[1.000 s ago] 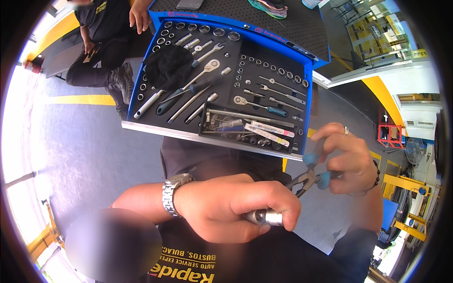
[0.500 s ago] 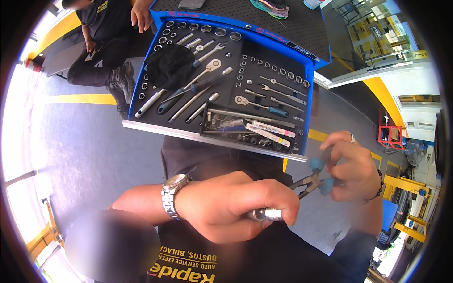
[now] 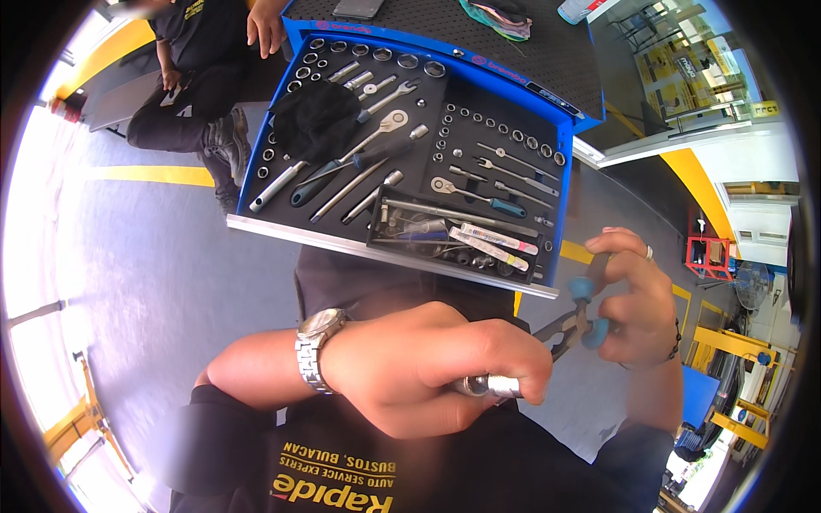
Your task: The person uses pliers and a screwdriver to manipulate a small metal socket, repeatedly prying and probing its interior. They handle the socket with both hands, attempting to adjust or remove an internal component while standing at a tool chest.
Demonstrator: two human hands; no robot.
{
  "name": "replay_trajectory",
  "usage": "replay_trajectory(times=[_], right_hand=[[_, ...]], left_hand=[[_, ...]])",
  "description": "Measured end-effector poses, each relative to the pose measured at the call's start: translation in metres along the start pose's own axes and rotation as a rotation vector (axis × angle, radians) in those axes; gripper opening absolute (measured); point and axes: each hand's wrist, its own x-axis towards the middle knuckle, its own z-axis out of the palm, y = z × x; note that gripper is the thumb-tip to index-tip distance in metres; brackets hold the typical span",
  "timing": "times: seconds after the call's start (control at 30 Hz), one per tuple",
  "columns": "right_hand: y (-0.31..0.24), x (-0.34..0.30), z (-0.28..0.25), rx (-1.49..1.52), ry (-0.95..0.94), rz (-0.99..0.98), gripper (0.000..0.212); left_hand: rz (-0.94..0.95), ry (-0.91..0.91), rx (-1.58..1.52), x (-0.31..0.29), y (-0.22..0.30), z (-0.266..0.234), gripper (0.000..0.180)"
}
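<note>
My left hand (image 3: 436, 363), with a steel-band watch on the wrist, is closed around a small shiny metal cylinder (image 3: 505, 387). Its round end sticks out between thumb and curled fingers; the remainder is hidden in the grip. To the right, my right hand (image 3: 637, 299) grips a pair of pliers (image 3: 577, 323) by its dark handles with blue ends. The pliers' jaws point at my left hand, and their tips are hidden behind its thumb and finger, so contact cannot be made out. Both hands are raised in front of my dark shirt, nearer to me than the open tool drawer (image 3: 295, 237).
Ratchets, wrenches and several sockets lie in the blue drawer's foam, with a black cloth (image 3: 316, 121) over some. A small black bin (image 3: 374, 224) of loose parts sits at its near edge. A phone (image 3: 357, 8) rests on the cabinet top. Another person (image 3: 192, 77) sits at far left.
The pliers have turned a little and shifted slightly right, their jaws now further behind my left thumb. My left hand has moved slightly right, still holding the metal cylinder.
</note>
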Motion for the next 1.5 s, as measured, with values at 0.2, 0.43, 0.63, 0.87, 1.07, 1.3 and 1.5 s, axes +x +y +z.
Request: replay_trajectory(times=[0.2, 0.43, 0.63, 0.87, 1.07, 1.3, 1.5], right_hand=[[-0.008, 0.001, -0.01, -0.115, -0.036, -0.03, 0.027], [-0.013, 0.004, -0.014, -0.128, -0.03, -0.01, 0.028], [-0.011, 0.0, -0.008, -0.002, -0.023, 0.059, 0.029], [-0.01, -0.004, -0.008, -0.039, -0.01, 0.072, 0.028], [-0.019, 0.002, -0.018, -0.188, -0.104, 0.036, 0.029], [-0.013, 0.0, -0.015, -0.036, -0.054, 0.102, 0.028], [0.029, -0.009, 0.016, -0.134, 0.01, 0.314, 0.018]], left_hand=[[-0.008, -0.008, 0.002, -0.001, -0.002, 0.002, 0.029], [0.03, -0.009, 0.027, -0.002, -0.006, 0.002, 0.031], [0.018, -0.025, 0.051, -0.001, -0.004, -0.001, 0.033], [-0.018, -0.029, 0.09, -0.002, -0.006, -0.002, 0.036], [0.005, -0.033, 0.084, -0.005, -0.011, 0.001, 0.038], [0.019, 0.029, 0.142, -0.003, -0.002, -0.003, 0.034], [0.082, 0.116, 0.35, -0.002, -0.001, -0.016, 0.029]])
